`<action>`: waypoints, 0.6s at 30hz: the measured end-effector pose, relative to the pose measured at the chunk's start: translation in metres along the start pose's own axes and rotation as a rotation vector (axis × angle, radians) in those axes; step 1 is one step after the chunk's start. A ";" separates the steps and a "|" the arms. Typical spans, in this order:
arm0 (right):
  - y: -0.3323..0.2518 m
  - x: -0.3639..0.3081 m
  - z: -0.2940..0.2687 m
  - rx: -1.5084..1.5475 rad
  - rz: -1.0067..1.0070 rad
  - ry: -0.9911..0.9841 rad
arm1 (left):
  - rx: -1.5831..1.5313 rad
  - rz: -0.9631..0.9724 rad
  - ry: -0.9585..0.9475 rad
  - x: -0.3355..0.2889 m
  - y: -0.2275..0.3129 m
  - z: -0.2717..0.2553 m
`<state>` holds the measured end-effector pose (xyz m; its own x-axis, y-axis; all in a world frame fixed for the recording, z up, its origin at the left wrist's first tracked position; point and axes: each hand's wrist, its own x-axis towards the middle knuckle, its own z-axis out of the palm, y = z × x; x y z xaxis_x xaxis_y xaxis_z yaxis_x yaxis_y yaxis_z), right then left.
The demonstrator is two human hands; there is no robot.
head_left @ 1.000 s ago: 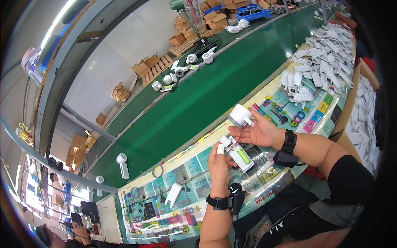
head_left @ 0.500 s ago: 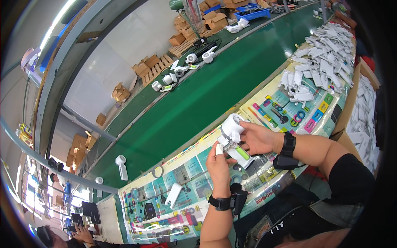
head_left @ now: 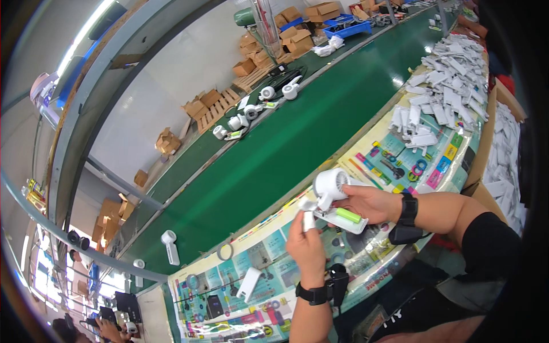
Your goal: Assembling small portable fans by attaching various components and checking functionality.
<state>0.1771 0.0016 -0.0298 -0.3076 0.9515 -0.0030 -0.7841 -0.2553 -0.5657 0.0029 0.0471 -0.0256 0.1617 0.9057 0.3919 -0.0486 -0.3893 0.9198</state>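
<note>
A white handheld fan, its handle lacking a cover, is held above the printed bench sheet. A green cylindrical battery lies exposed in the open handle. My right hand is closed around the fan from the right, by the head and handle. My left hand pinches at the handle's left end, beside a small white piece; whether that piece is separate I cannot tell. Something white wraps one left fingertip. On the sheet to the left lies a loose white handle cover.
Beyond the bench runs a green conveyor belt. Several fan units sit along its far side, and another white fan at left. White handle parts are heaped at right, beside a carton of more. A grey ring lies near the belt.
Both hands and the fan have shifted slightly right and down in the picture. The fan has turned, so its open handle lies flatter and points more to the right.
</note>
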 end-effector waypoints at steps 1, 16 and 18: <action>-0.001 -0.001 0.000 -0.021 -0.002 -0.001 | 0.154 0.075 -0.049 -0.001 -0.008 -0.004; -0.189 0.003 0.076 -0.507 -0.437 0.008 | -0.477 -0.378 0.056 0.024 0.014 -0.033; -0.224 0.008 0.100 -0.784 -0.502 0.120 | -0.465 -0.387 0.069 0.021 0.014 -0.031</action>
<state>0.2961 0.0493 0.1789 0.0597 0.9414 0.3320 -0.2094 0.3370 -0.9179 -0.0250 0.0659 -0.0035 0.1899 0.9817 0.0137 -0.4273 0.0701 0.9014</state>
